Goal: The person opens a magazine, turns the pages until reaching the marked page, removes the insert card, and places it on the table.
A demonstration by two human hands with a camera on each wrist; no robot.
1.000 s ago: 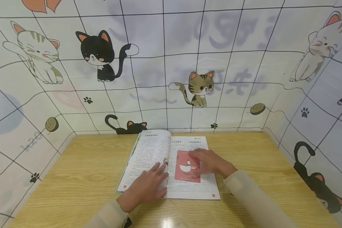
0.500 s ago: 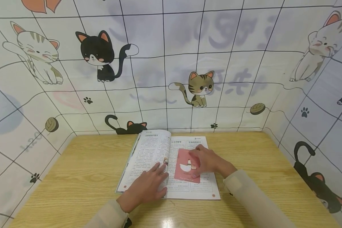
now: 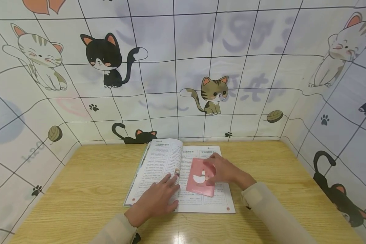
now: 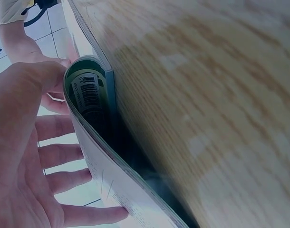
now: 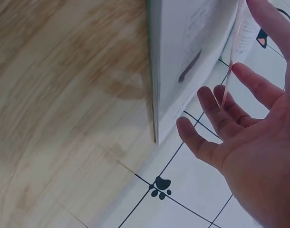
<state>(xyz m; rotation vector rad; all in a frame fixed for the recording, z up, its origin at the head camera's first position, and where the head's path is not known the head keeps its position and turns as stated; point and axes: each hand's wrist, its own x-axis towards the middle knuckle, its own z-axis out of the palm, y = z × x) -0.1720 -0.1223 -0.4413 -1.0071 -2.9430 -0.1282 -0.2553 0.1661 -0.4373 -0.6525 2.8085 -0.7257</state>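
An open magazine [image 3: 158, 162] lies on the wooden table, its left pages arching up from the spine. My left hand [image 3: 160, 198] rests on the lower inner part of the left page with fingers extended; the left wrist view shows these fingers spread along the curved pages [image 4: 111, 175]. Over the right page is a pink card [image 3: 196, 183] with a white bird-like picture. My right hand [image 3: 224, 171] pinches its right side between thumb and fingers. In the right wrist view the card [image 5: 237, 38] appears edge-on, raised off the page, with fingertips on either side.
The wooden table [image 3: 94, 176] runs back to a white cloth wall [image 3: 158, 112] printed with cats and grid lines. More cloth walls [image 3: 18, 156] stand at both sides. In the left wrist view, a barcode [image 4: 88, 90] shows inside the curled magazine cover.
The pink card has turned slightly clockwise and tilted, its surface now catching more light. My right hand has shifted a little with it. The left hand and magazine stay put.
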